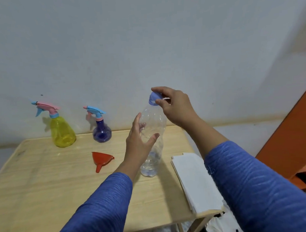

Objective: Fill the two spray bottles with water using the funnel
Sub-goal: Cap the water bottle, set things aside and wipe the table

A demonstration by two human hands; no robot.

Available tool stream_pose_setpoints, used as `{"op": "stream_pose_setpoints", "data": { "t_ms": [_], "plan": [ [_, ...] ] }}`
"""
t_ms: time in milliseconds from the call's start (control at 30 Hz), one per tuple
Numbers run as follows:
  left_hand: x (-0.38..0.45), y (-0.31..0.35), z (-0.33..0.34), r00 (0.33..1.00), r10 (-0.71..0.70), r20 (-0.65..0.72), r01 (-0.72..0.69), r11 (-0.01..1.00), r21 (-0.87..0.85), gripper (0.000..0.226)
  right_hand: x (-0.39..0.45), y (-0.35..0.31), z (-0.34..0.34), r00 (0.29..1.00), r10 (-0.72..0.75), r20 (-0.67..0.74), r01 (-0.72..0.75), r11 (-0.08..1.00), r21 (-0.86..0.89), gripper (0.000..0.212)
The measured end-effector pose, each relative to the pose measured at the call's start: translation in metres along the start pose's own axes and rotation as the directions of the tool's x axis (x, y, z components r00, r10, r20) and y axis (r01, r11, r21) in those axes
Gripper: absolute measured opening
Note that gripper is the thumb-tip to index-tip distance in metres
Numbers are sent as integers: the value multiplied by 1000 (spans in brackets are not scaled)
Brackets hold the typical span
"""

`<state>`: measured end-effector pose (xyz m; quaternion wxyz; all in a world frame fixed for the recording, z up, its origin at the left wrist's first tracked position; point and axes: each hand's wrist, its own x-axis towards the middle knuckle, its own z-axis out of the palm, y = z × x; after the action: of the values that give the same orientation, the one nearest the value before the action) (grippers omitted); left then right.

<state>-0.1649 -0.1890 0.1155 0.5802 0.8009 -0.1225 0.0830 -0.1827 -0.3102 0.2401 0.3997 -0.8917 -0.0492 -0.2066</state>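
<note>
Water bottle (154, 133), clear plastic, upright on desk (45, 185); blue cap (154, 97) is pinched by right hand (176, 107) fingers, body is flanked by left hand (138, 143) with fingers spread. Yellow spray bottle (61, 130) and purple spray bottle (101, 131) are stood at rear edge. Red funnel (101, 160) is laid sideways between. White folded paper (193, 179) is set at right edge.

Plain home room, small wooden folding table (44, 176) against bare pale wall (143, 35), orange door (293, 134)
</note>
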Motion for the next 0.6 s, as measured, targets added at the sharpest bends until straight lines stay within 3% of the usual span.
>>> {"op": "stream_pose_setpoints", "data": {
  "t_ms": [200,267,367,433,533,600],
  "plan": [
    [1,0,0,1000,-5,22,6,1000,-17,86,13,-9,-20,976,-16,218,52,986,-161,35],
    [1,0,1,1000,-2,11,2,1000,-15,86,17,-9,-18,976,-15,216,62,975,-213,32],
    [0,-1,2,1000,11,-10,-10,1000,12,86,18,-8,-7,994,1,105,27,963,-269,34],
    [0,-2,1,1000,9,-6,-9,1000,9,86,16,-7,-2,997,31,67,-15,976,-218,42],
    [1,-1,0,1000,-5,6,5,1000,-16,86,9,-4,-2,976,111,185,-127,989,79,43],
    [0,0,0,1000,-3,0,3,1000,-16,86,7,-1,-3,969,135,205,-169,973,159,37]
  ]
}}
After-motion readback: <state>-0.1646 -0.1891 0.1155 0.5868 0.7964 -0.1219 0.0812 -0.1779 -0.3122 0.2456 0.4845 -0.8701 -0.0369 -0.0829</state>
